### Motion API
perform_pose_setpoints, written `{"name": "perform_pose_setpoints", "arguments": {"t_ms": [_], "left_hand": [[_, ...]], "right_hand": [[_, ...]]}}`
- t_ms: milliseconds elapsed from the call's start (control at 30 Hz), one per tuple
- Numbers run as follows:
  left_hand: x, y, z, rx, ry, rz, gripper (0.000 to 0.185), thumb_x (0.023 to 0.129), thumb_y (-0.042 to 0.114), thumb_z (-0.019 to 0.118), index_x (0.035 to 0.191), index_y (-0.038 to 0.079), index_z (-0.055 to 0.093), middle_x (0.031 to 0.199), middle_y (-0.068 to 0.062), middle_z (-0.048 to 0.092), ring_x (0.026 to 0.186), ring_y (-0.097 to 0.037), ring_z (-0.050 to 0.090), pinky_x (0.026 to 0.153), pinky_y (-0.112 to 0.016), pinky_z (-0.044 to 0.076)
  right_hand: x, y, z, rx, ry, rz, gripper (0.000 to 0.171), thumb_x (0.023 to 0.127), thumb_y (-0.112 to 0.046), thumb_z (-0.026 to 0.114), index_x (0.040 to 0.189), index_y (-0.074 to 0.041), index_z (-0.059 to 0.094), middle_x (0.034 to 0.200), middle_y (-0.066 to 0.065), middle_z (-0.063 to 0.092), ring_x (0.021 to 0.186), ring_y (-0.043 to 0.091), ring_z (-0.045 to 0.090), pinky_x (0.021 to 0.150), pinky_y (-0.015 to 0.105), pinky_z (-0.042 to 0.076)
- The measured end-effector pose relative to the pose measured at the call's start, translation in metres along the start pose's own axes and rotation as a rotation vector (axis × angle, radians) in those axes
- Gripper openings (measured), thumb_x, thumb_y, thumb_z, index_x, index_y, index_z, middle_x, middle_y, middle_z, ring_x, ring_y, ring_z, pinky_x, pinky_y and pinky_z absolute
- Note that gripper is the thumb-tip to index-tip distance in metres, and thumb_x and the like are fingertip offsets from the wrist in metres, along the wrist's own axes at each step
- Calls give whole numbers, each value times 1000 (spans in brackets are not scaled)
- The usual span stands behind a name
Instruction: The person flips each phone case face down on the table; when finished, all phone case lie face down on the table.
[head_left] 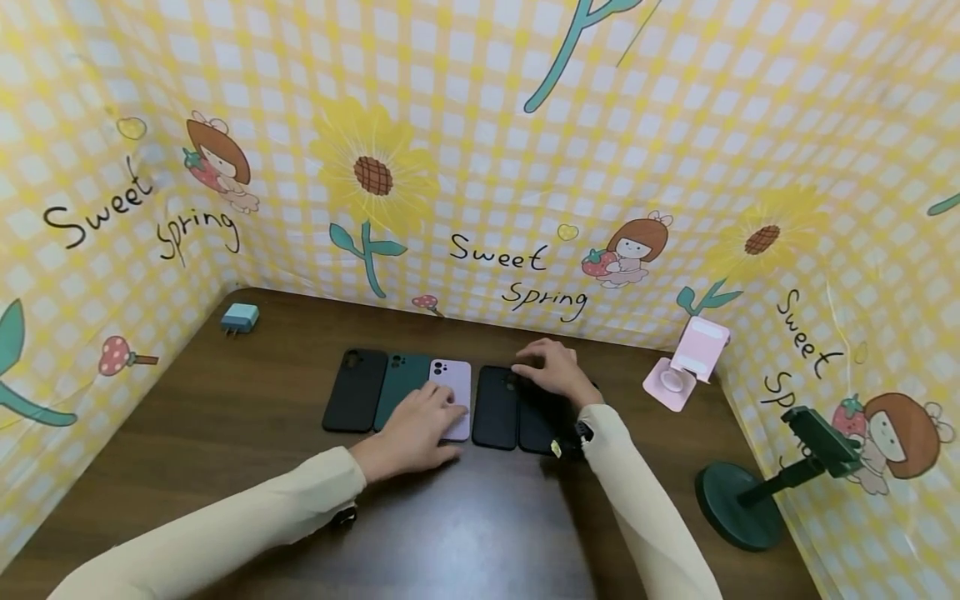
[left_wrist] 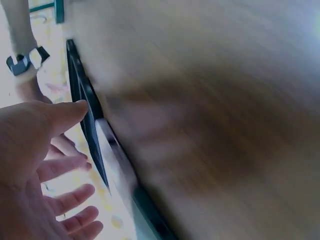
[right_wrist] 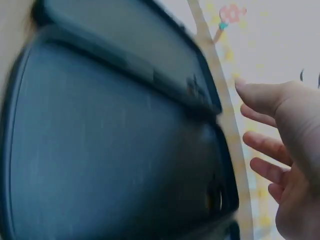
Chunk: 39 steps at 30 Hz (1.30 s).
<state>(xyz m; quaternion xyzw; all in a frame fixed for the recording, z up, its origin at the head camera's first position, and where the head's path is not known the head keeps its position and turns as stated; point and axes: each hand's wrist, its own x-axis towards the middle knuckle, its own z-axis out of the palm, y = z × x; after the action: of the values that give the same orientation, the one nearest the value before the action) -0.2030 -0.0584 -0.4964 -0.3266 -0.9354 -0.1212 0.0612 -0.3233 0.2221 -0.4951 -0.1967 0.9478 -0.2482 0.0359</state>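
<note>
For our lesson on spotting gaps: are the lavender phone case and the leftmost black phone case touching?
Apart: the head view shows the green phone case between the lavender phone case and the leftmost black phone case.

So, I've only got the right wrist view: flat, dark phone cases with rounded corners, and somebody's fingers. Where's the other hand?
Observer: The head view shows the left hand over a flat lilac phone case with rounded corners, hiding part of it.
Operator: Oh, a lilac one! What's just left of that?
Observer: A flat dark green phone case, partly hidden by the same hand.
Operator: And is there anything besides cases on the brown wood-grained table?
Observer: Yes, a pink folding stand with a flat squarish base sits toward the far right corner.
</note>
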Motion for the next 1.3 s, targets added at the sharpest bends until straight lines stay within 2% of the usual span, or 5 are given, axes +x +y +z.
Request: {"name": "perform_pose_setpoints", "arguments": {"t_ms": [200, 467, 667, 933, 1300], "left_hand": [[19, 18, 11, -17, -52, 66, 27, 87, 42, 81, 103, 21, 81, 105, -1, 66, 92, -18, 47, 78, -35, 42], [30, 22, 18, 11, 18, 87, 17, 86, 30, 83, 73, 24, 73, 91, 3, 61, 83, -16, 44, 70, -29, 37], [28, 19, 21, -18, 15, 117, 14, 87, 26, 81, 76, 24, 73, 89, 6, 65, 82, -15, 50, 71, -31, 40], [28, 22, 21, -163, 48, 161, 7, 93, 20, 76, 87, 20, 72, 88, 6, 68, 80, -11, 61, 73, -30, 52], [35, 27, 23, -450, -27, 124, 5, 96, 15, 72, 93, 16, 69, 100, 2, 67, 89, -11, 62, 82, -29, 53]], "right_hand": [[-7, 11, 2, -3, -41, 77, 30, 97, -41, 71, 120, -23, 78, 140, 7, 62, 132, 28, 55, 109, 60, 27], [-2, 2, 12, 3, 59, 131, 12, 96, -31, 74, 96, -24, 84, 130, 5, 65, 124, 26, 57, 108, 59, 24], [-2, -1, 12, 22, 60, 106, 14, 98, -29, 71, 97, -22, 83, 115, 1, 74, 109, 24, 66, 103, 52, 33], [-1, -8, -8, 252, -4, 60, 23, 101, -28, 66, 114, -12, 79, 106, 8, 79, 85, 18, 73, 83, 39, 58], [-6, -5, -11, 466, -81, 26, 43, 106, -28, 58, 141, -4, 62, 132, 16, 68, 112, 30, 67, 93, 45, 57]]}}
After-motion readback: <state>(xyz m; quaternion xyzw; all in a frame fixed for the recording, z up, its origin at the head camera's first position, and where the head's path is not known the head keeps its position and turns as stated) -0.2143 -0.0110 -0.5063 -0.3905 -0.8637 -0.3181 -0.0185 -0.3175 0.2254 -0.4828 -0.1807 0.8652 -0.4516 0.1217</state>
